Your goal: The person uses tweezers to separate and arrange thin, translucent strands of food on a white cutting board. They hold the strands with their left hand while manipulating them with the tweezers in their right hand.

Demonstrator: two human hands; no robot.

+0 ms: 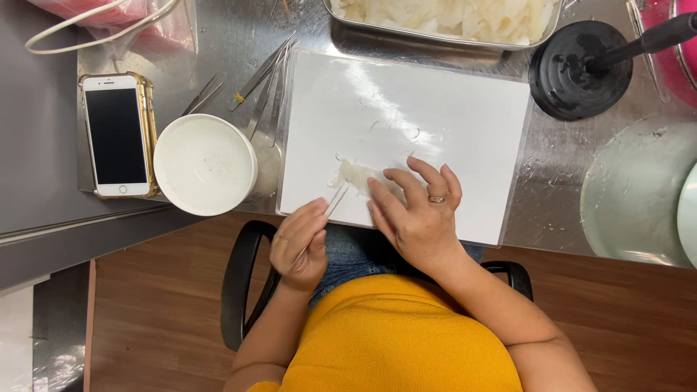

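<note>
Pale, fibrous translucent clump (357, 176) sits on white laminated sheet (406, 131), worktop centre. I read step as picking at it w/ tweezers (335, 199), pinched in left hand (299, 243); right hand (414, 210) flat, fingers pinning clump. Next move needs fine tip control. White round tub (205, 165) nearby.

The tray (443, 33) of pale pieces at the table's far edge ran off the top of the picture, as did the pink bag (109, 11) at the far left corner. The right hand (417, 210) hid part of the white clump (356, 174), whose make-up was too fine to tell.
</note>
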